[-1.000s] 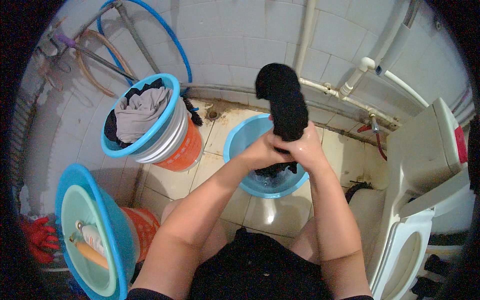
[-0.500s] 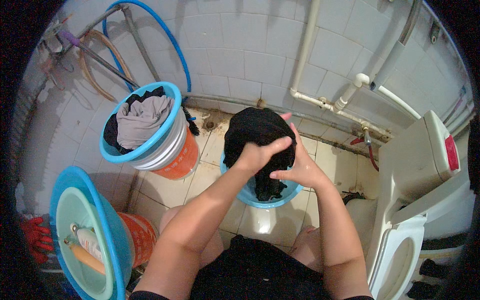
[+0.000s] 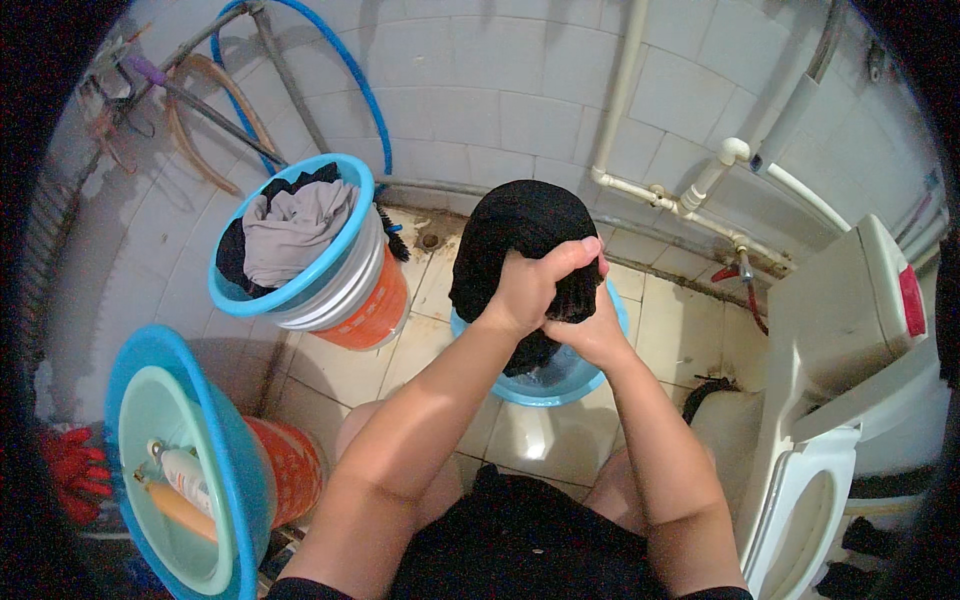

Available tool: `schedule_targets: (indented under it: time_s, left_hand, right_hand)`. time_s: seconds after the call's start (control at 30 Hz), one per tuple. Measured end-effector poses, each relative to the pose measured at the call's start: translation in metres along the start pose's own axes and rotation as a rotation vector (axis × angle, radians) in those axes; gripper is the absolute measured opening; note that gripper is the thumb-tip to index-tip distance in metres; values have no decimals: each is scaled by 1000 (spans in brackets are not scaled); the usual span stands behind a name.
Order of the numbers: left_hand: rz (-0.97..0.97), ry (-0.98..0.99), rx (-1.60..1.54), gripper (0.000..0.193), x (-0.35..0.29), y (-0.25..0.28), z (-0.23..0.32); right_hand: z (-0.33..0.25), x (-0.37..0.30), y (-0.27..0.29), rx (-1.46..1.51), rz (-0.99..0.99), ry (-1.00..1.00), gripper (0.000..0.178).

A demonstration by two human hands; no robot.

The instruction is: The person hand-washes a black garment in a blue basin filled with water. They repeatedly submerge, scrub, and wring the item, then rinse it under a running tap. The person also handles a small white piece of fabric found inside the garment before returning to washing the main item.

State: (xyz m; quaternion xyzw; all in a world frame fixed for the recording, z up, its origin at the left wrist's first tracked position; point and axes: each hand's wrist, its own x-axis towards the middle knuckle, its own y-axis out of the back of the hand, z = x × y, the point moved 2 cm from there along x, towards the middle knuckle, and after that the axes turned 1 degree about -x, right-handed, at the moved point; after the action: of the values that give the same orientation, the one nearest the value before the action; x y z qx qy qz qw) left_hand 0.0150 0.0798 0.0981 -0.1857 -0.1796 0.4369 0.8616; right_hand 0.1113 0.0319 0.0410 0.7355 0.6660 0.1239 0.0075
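Hands and black cloth above a floor basin, seen from the wearer's head. The left hand (image 3: 527, 288) clamps the front of the bunched black cloth (image 3: 522, 222), its thumb laid across; the right hand (image 3: 588, 328) closes on its lower right side, the fingers of both partly hidden behind the fabric. Good handling, as judged here, calls for a firm grip by both hands, even pressure, and the bundle kept over the blue basin (image 3: 545, 402) beneath so that drips fall inside; whether the hanging end touches the water cannot be told. Close at left, a pale green tub (image 3: 152, 388) containing a bottle (image 3: 184, 476) sits within a larger blue tub, limiting room for that elbow; at right, the toilet (image 3: 835, 310) bounds sideways movement. Farther off stand a white-and-orange bucket (image 3: 368, 312), topped by a basin of grey cloth (image 3: 296, 236), and, along the wall, a pale pipe (image 3: 625, 185) and a blue hose (image 3: 357, 75).
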Motion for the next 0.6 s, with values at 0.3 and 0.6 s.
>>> schedule_targets:
  time_s: [0.3, 0.6]
  left_hand:
    - [109, -121, 307, 18, -1, 1, -12]
    - [-307, -60, 664, 48, -11, -4, 36]
  right_hand:
    - [13, -5, -11, 73, 106, -60, 82]
    - [-14, 2, 19, -43, 118, -123, 60]
